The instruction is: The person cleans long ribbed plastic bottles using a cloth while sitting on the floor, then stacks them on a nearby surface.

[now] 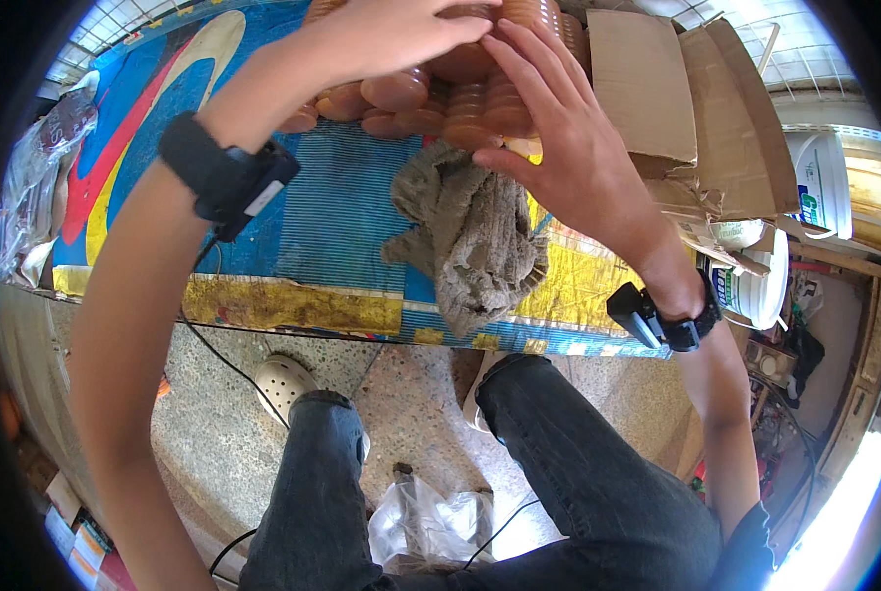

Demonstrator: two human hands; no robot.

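Note:
Stacks of round, ribbed, amber-brown pieces (464, 111) stand at the far edge of the table, near the top of the view. Over them reaches my left hand (403, 29), its fingers partly cut off by the picture's top edge. My right hand (558, 125) lies spread along the right side of the stacks, fingers apart and fingertips close to the left hand's. Whether either hand grips a piece cannot be told. A crumpled grey-brown cloth (477, 244) rests on the table just below the stacks. Both wrists wear black straps with small devices.
Blue and yellow printed sheeting (337, 221) covers the table. Open cardboard boxes (640, 81) stand at the right, beside white plastic buckets (824, 185). Clear plastic packaging (41, 177) lies at the far left. Cables hang near my legs; a clear plastic bag (433, 524) is below.

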